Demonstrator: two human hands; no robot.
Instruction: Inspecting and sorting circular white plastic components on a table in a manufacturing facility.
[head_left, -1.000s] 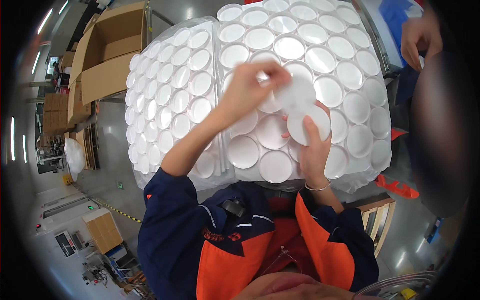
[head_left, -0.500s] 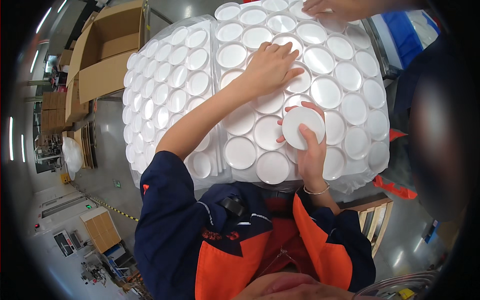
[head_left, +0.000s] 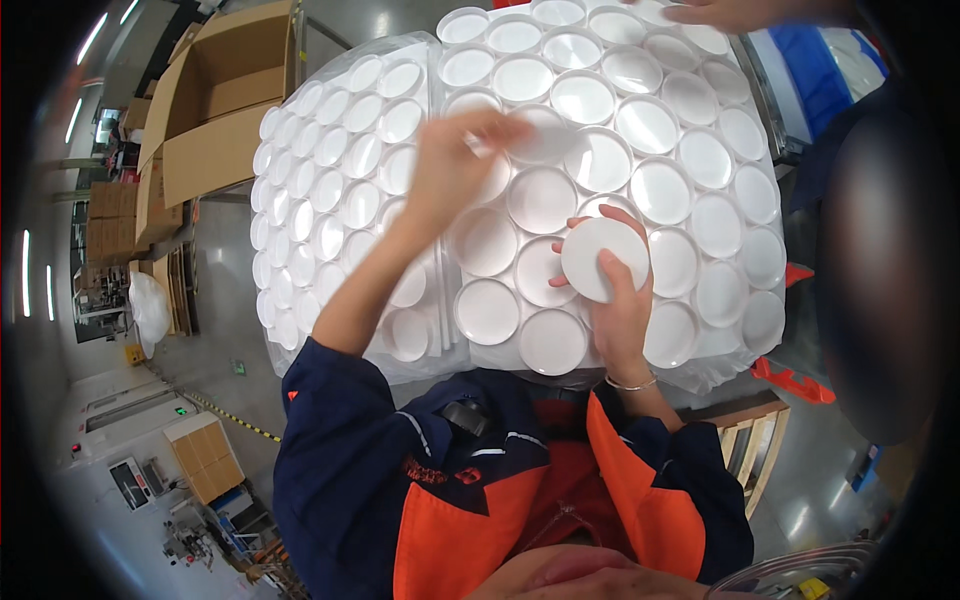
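Observation:
A big clear plastic bag (head_left: 300, 330) packed with several rows of white round lids lies in front of me. My left hand (head_left: 452, 160) is raised over the bag's middle, pinching one white lid (head_left: 545, 135) by its edge. My right hand (head_left: 617, 300) holds a small stack of white lids (head_left: 603, 260) flat against its palm, just above the bag's near right part. Both sleeves are dark blue with an orange vest below.
Another person's hand (head_left: 735, 12) reaches onto the bag's far right corner. An open cardboard box (head_left: 215, 110) stands at the far left on the floor. A wooden pallet (head_left: 750, 455) shows under the bag at the lower right.
My left hand lifted off the lids in the bag and now holds one lid up. The stack in my right hand stays at about the same place.

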